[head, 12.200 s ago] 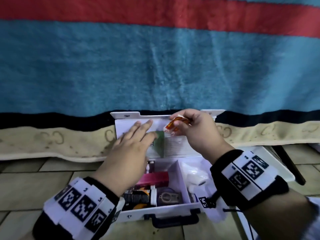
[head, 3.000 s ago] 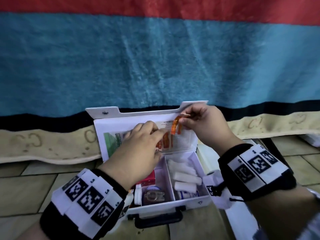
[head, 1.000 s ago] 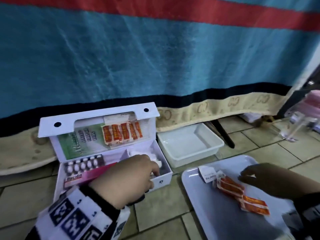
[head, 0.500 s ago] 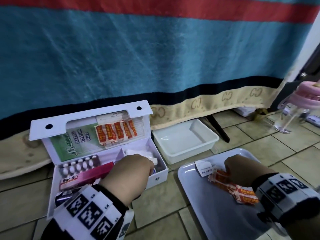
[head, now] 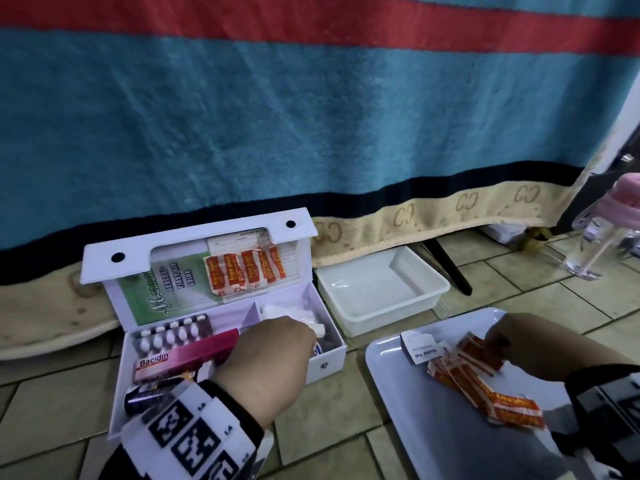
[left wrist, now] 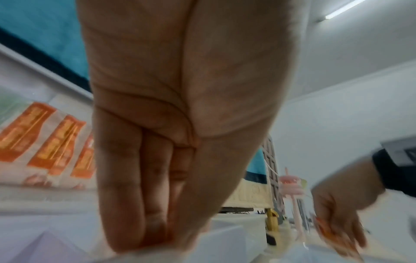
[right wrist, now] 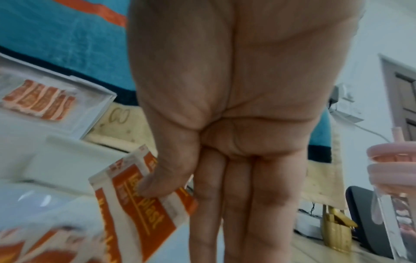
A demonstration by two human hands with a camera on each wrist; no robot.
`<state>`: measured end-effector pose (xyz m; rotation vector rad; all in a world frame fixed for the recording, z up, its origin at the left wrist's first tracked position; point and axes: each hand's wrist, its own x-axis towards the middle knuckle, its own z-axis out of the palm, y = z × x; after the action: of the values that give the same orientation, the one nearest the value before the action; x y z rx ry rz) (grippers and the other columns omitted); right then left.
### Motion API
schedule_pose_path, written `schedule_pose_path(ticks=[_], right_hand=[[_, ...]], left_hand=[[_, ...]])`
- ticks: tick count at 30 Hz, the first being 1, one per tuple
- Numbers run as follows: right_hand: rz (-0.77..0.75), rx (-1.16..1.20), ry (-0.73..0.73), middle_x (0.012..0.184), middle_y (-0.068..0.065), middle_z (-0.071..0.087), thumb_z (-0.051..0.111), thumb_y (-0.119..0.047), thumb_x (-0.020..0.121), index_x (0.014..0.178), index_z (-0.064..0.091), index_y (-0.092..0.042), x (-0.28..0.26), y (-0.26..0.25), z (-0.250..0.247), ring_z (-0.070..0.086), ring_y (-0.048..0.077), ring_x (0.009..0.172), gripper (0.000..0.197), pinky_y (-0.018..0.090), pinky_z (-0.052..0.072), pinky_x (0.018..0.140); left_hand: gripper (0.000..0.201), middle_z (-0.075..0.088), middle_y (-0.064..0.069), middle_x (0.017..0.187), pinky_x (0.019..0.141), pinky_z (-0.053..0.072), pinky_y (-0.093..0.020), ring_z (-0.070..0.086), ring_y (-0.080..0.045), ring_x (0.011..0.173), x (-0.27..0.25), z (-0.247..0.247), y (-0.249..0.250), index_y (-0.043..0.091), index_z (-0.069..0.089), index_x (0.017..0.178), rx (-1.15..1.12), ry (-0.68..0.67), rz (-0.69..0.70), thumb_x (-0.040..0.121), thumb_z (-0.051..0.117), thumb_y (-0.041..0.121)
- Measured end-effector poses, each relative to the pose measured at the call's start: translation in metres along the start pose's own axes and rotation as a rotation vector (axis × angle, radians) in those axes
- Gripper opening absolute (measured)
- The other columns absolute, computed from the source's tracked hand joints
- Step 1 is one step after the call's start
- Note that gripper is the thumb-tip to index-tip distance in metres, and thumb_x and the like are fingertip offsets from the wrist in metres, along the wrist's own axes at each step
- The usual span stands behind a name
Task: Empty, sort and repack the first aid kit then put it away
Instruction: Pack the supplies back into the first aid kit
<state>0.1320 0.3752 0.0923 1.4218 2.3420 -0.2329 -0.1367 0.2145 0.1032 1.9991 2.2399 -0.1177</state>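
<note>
The white first aid kit [head: 327,362] stands open on the tiled floor, its lid [head: 194,242] upright with a green guide and a strip of orange plasters [head: 246,271] tucked in it. My left hand [left wrist: 166,238] reaches into the right compartment, where straight fingers and thumb meet on white gauze [head: 277,311]. A pink Bacidin box [head: 183,356] and a blister pack [head: 169,336] fill the left compartment. My right hand [right wrist: 171,188] pinches one end of an orange plaster strip [head: 478,375] that lies on the pale tray [head: 433,441], next to an alcohol pad [head: 420,348].
A white plastic tub [head: 381,289] sits right of the kit. Behind hangs a blue and red blanket [head: 311,116] with a black leg [head: 446,268] under its edge. A pink-lidded clear bottle [head: 606,230] stands at the far right.
The right hand carried the torn-off plaster strip from the lid to the tray and still pinches it. The left hand dropped from the lid into the right compartment.
</note>
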Motion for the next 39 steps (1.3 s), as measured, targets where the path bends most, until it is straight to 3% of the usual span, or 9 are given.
schedule_pose_path(ticks=[3,7,12,17,23,27,31,35,39], right_hand=[[-0.076,0.076,0.122,0.093,-0.011,0.066,0.053,-0.026,0.094,0.088,0.066,-0.035,-0.005,-0.016,-0.017,0.060,0.005,0.086,0.017,0.013,0.042,0.068],[-0.343,0.336,0.237,0.069,-0.023,0.063,0.064,-0.018,0.086,0.078,0.068,-0.042,-0.003,-0.071,-0.039,0.058,-0.008,0.069,0.026,0.007,0.041,0.061],[-0.599,0.530,0.099,0.073,0.007,0.070,0.064,-0.009,0.078,0.077,0.069,-0.011,0.027,-0.138,-0.056,0.061,0.017,0.063,0.005,0.032,0.052,0.070],[-0.715,0.624,0.082,0.062,-0.003,0.068,0.069,-0.011,0.082,0.071,0.062,-0.016,0.053,-0.186,-0.079,0.061,0.007,0.056,0.014,0.025,0.052,0.062],[-0.800,1.161,0.347,0.071,0.005,0.067,0.050,0.003,0.092,0.076,0.054,-0.012,0.067,-0.200,-0.116,0.062,0.007,0.059,0.022,0.019,0.052,0.063],[-0.787,0.998,0.442,0.069,-0.001,0.066,0.056,0.002,0.089,0.076,0.063,-0.012,0.073,-0.205,-0.120,0.058,0.007,0.060,0.020,0.015,0.048,0.063],[-0.735,0.786,0.557,0.073,-0.014,0.069,0.070,-0.007,0.080,0.066,0.064,-0.038,0.072,-0.204,-0.119,0.056,-0.007,0.066,0.035,0.006,0.041,0.064],[-0.800,0.921,0.602,0.068,-0.026,0.065,0.069,0.002,0.078,0.074,0.069,-0.024,0.072,-0.202,-0.120,0.060,-0.015,0.072,0.027,0.004,0.041,0.072],[-0.866,0.587,0.748,0.078,-0.012,0.070,0.070,-0.007,0.076,0.081,0.076,-0.015,0.071,-0.204,-0.112,0.062,0.003,0.082,0.011,0.005,0.040,0.075]], left_hand=[[0.019,0.058,0.004,0.111,0.073,0.040,-0.024,0.055,-0.018,0.103,-0.009,-0.003,0.002,0.024,0.057,0.106,-0.093,0.098,-0.011,0.089,0.050,0.027],[0.030,0.053,0.008,0.115,0.086,0.045,-0.029,0.053,-0.014,0.103,-0.010,-0.026,-0.017,0.028,0.058,0.110,-0.188,0.198,-0.093,0.087,0.052,0.047],[0.040,0.044,0.006,0.124,0.104,0.038,-0.034,0.045,-0.013,0.114,0.002,-0.043,-0.057,0.024,0.050,0.123,-0.193,0.278,-0.163,0.088,0.056,0.041],[0.060,0.026,0.000,0.143,0.113,0.022,-0.036,0.026,-0.019,0.134,0.012,-0.038,-0.073,0.019,0.016,0.147,-0.120,0.341,-0.143,0.095,0.046,0.031],[0.054,0.026,0.003,0.132,0.108,0.022,-0.036,0.027,-0.020,0.124,0.017,-0.030,-0.081,0.029,0.025,0.141,-0.112,0.351,-0.112,0.092,0.049,0.030],[0.057,0.024,0.011,0.140,0.108,0.020,-0.036,0.026,-0.018,0.128,0.018,-0.026,-0.081,0.033,0.024,0.141,-0.111,0.365,-0.091,0.091,0.050,0.029],[0.061,0.027,0.015,0.142,0.107,0.020,-0.034,0.026,-0.016,0.127,0.019,-0.022,-0.081,0.033,0.019,0.143,-0.092,0.358,-0.099,0.091,0.050,0.028],[0.060,0.030,0.016,0.140,0.107,0.021,-0.035,0.028,-0.017,0.125,0.019,-0.022,-0.079,0.033,0.020,0.142,-0.081,0.362,-0.111,0.090,0.051,0.031],[0.060,0.031,0.016,0.140,0.106,0.021,-0.034,0.028,-0.016,0.125,0.018,-0.023,-0.078,0.034,0.021,0.142,-0.089,0.362,-0.110,0.090,0.051,0.029]])
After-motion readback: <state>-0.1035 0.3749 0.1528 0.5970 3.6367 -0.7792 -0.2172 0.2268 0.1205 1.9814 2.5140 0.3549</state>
